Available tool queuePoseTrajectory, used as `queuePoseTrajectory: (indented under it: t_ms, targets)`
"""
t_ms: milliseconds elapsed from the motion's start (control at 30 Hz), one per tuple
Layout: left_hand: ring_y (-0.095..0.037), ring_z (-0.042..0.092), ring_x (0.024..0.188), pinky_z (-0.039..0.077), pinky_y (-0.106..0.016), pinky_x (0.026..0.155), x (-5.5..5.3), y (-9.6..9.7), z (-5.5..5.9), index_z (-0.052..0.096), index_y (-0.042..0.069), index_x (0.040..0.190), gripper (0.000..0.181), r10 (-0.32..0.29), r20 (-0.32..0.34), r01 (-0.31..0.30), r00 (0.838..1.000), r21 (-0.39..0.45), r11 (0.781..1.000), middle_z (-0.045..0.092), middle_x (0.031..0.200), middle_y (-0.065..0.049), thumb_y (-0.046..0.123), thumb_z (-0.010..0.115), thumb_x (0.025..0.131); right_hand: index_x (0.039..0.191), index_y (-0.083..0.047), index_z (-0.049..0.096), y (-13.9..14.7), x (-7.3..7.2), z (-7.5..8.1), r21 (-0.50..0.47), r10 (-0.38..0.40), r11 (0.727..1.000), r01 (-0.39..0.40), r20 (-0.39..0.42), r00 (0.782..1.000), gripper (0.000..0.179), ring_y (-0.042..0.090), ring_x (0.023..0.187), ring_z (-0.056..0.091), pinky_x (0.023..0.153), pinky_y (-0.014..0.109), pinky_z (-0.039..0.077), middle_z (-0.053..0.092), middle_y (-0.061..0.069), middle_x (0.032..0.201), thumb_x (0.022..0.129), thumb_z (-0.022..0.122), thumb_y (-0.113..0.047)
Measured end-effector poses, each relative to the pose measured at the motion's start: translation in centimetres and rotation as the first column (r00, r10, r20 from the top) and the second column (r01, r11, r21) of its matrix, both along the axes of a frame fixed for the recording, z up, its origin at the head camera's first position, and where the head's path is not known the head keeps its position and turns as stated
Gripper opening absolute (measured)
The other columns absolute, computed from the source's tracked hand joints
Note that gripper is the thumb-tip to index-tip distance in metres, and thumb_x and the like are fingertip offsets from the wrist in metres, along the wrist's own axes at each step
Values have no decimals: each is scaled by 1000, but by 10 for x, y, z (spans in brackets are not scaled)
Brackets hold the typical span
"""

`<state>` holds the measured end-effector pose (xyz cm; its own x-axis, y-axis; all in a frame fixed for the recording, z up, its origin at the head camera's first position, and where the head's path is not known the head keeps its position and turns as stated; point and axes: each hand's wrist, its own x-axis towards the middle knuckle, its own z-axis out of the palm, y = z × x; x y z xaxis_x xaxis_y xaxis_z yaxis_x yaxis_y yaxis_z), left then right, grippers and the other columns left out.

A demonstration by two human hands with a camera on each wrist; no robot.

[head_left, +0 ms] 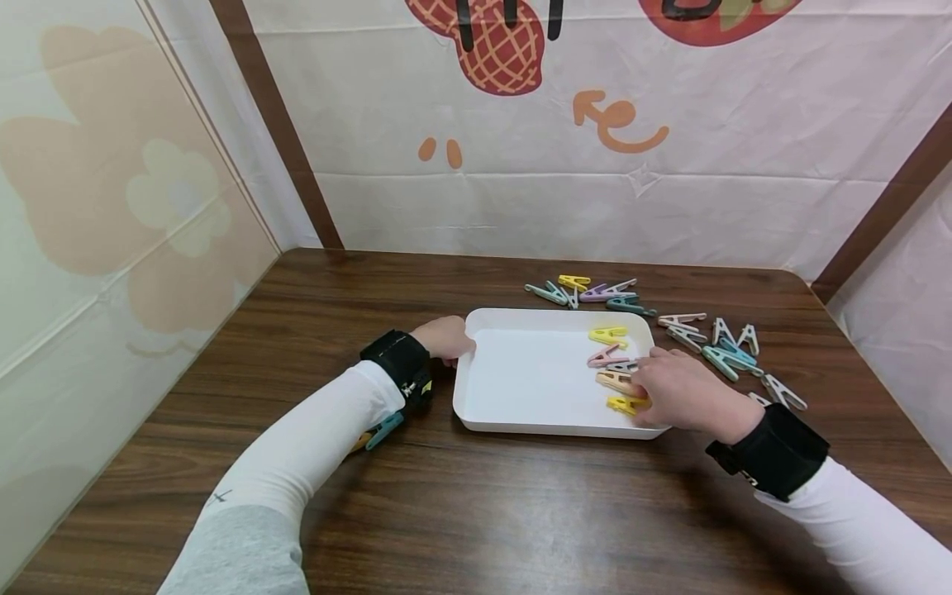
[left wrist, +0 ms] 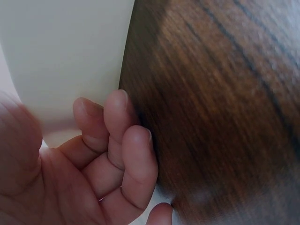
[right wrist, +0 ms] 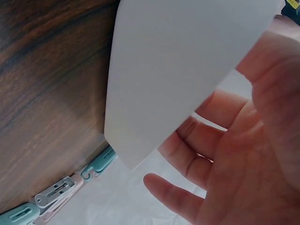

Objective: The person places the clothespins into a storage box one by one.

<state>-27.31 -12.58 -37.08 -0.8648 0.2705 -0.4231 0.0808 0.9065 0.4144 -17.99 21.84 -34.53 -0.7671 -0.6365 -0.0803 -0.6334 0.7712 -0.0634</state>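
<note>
1. Head view: the white tray (head_left: 521, 376) lies on the counter (head_left: 476, 512), clothespins (head_left: 616, 382) gathered toward its right end. It looks light, stiff and somewhat slippery; opposite rims seem the best hold, kept level so nothing slides.
2. Left wrist view: the left hand (left wrist: 89, 173) holds the tray's side, fingers curled against the outer wall.
3. Right wrist view: the right hand (right wrist: 239, 154) reaches over the opposite rim; hidden fingertips, so I cannot tell its grip.

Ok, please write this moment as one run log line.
left hand: holds white tray, left edge | right hand: over right edge, grip unclear | clothespins: inside tray and on table
</note>
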Motion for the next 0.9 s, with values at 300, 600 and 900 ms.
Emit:
queuePoseTrajectory:
  t_ms: [300,600,900]
  targets:
    - [-19,58,63,47,-28,62,4,1,4,64,-1,96,21,7,5,-7,1000,-8,1000,63,72,-9,15,50,92,73,-16,62,1,2,0,-1,7,1000,-7,-33,999,29,17,71,42,62,34,36,52,-6,73,70,85,-33]
    - [-19,58,63,49,-29,63,4,1,5,64,-1,96,21,1,-3,-1,1000,-5,1000,63,72,-9,14,50,92,90,-13,68,12,4,12,-118,-63,991,63,12,998,24,12,69,47,62,32,41,60,-3,84,76,82,-27]
    - [-18,58,62,48,-27,60,2,0,1,64,-1,94,21,-5,-11,5,1000,2,1000,63,71,-8,14,50,91,109,-2,65,48,0,38,-182,-276,944,273,13,961,36,26,87,63,71,47,49,67,10,95,87,71,-30]
